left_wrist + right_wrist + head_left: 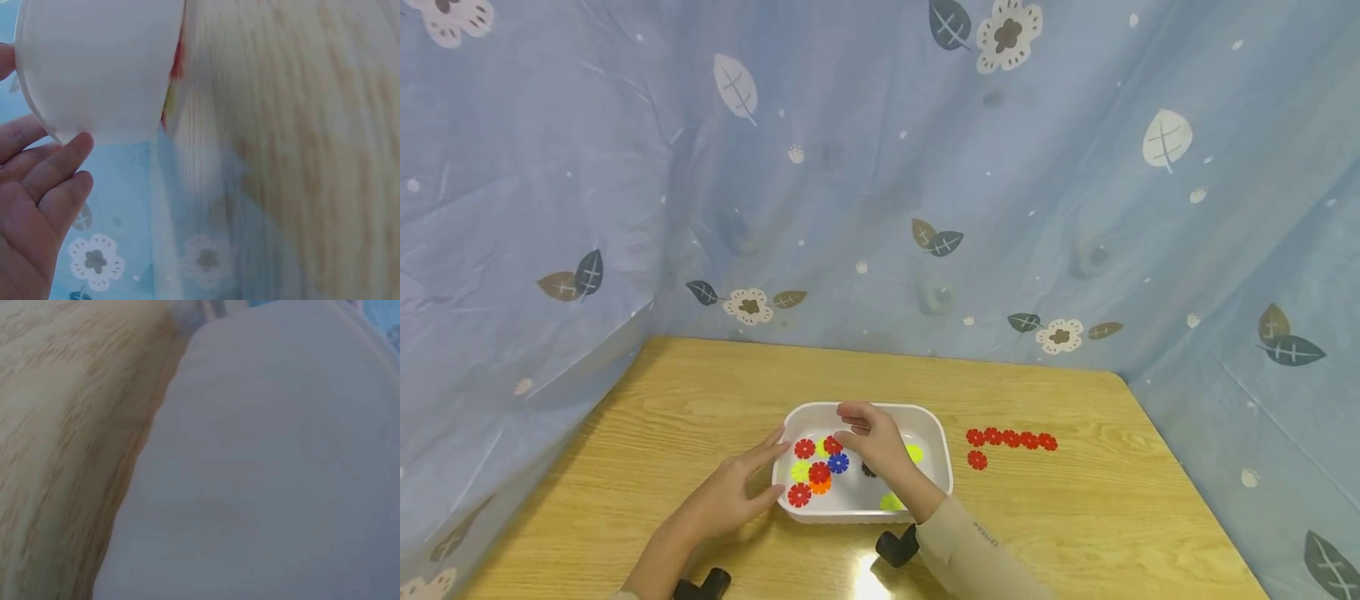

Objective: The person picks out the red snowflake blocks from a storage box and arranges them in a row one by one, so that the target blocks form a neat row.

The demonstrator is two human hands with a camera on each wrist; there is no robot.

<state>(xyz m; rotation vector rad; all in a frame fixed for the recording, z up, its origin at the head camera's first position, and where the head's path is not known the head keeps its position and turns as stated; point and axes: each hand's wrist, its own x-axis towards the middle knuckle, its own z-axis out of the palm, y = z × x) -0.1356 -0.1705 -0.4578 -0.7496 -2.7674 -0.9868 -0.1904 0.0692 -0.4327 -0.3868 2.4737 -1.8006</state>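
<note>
A white plastic tray holds several flower-shaped discs: red, blue, orange, yellow and a dark one. At the tray's left end, my left hand rests its spread fingers and thumb against the side and rim. The left wrist view shows those fingertips touching the tray's outer wall. Over the tray's middle hovers my right hand, thumb and fingers apart, near a red disc. Only the tray's wall fills the right wrist view; that hand is hidden there.
On the wooden table, right of the tray, a row of several red discs lies with a single red disc below its left end. Patterned blue cloth hangs behind and at both sides.
</note>
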